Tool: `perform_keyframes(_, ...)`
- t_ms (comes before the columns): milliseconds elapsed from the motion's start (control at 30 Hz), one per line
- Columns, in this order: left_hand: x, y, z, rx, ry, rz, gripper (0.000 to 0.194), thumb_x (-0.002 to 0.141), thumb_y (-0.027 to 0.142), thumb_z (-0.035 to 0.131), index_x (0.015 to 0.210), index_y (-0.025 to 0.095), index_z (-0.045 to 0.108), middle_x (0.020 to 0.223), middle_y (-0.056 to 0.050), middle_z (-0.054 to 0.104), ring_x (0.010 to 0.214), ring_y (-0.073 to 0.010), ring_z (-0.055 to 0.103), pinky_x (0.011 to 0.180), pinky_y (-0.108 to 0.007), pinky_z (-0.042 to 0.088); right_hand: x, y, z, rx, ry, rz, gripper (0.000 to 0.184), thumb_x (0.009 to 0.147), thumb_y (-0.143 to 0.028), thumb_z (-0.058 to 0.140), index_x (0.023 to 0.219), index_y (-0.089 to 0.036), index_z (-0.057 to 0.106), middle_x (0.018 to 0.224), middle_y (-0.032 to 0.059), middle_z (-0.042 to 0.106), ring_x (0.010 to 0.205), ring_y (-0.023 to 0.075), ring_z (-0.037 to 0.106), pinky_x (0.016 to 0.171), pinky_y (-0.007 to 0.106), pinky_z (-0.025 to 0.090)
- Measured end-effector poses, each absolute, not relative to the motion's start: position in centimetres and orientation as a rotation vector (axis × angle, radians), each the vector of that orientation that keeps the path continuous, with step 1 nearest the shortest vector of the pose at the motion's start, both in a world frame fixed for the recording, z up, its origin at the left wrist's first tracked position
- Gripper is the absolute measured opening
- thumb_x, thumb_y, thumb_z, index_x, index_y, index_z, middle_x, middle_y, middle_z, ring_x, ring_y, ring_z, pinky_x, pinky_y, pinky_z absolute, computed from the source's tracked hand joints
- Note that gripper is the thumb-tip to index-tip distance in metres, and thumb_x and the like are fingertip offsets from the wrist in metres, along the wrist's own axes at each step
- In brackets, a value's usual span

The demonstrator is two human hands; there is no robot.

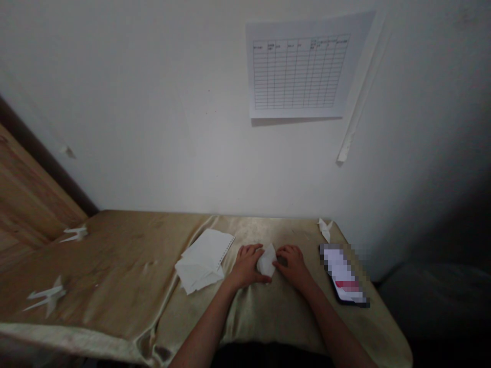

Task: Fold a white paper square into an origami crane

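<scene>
A small folded piece of white paper point(267, 260) lies on the cloth-covered table between my hands, shaped roughly like a diamond with its point away from me. My left hand point(247, 265) grips its left side, fingers curled at the far edge and thumb along the near edge. On the other side, my right hand point(292, 263) pinches the right edge with thumb and bent fingers. Left of my hands is a stack of loose white sheets point(205, 259), the top one with a perforated edge.
A phone point(343, 276) with a lit, blurred screen lies at right. Behind it rests a folded paper bird point(326, 229); two more paper birds, one nearer point(48, 296) and one farther point(76, 234), stand at left. A printed chart point(299, 71) hangs on the wall behind the table point(115, 276).
</scene>
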State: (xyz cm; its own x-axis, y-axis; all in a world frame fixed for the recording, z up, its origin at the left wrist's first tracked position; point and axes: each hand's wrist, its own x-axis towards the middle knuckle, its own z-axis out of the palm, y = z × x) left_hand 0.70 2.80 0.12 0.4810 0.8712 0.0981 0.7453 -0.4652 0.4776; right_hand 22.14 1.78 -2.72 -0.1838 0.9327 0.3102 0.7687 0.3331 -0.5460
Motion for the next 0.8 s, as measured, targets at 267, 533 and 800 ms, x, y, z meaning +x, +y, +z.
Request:
perform_keyframes(267, 0.68, 2.85, 0.05, 2.366, 1.356, 0.476, 0.096, 0.047, 0.055, 0.093, 0.133, 0.026, 0.061, 0.148, -0.012, 0.052, 0.136, -0.0395, 0.042, 0.117, -0.06, 0.023, 22.9, 2.17, -3.06, -1.439, -2.035, 0.427, 0.016, 0.086, -0.023, 0.065, 0.097, -0.026, 0.076, 0.112, 0.005, 0.07, 0.11, 0.025, 0.055, 0.103, 0.043, 0.036)
perform_keyframes(533, 0.66, 2.97, -0.26, 2.375, 1.359, 0.456, 0.098, 0.049, 0.059, 0.091, 0.135, 0.026, 0.059, 0.149, -0.012, 0.05, 0.138, -0.039, 0.041, 0.119, -0.06, 0.019, 22.48, 2.51, -3.46, -1.463, -2.005, 0.351, 0.008, 0.084, -0.026, 0.07, 0.089, -0.025, 0.076, 0.105, 0.0058, 0.071, 0.107, 0.0246, 0.057, 0.1, 0.041, 0.037)
perform_keyframes(800, 0.68, 2.64, 0.29, 2.39, 1.354, 0.457, 0.092, 0.051, 0.059, 0.09, 0.132, 0.028, 0.06, 0.149, -0.011, 0.05, 0.138, -0.0377, 0.041, 0.119, -0.059, 0.021, 22.02, 2.01, -2.68, -1.499, -1.963, 0.348, 0.003, 0.082, -0.025, 0.071, 0.082, -0.024, 0.074, 0.103, 0.0053, 0.071, 0.107, 0.0237, 0.057, 0.1, 0.04, 0.036)
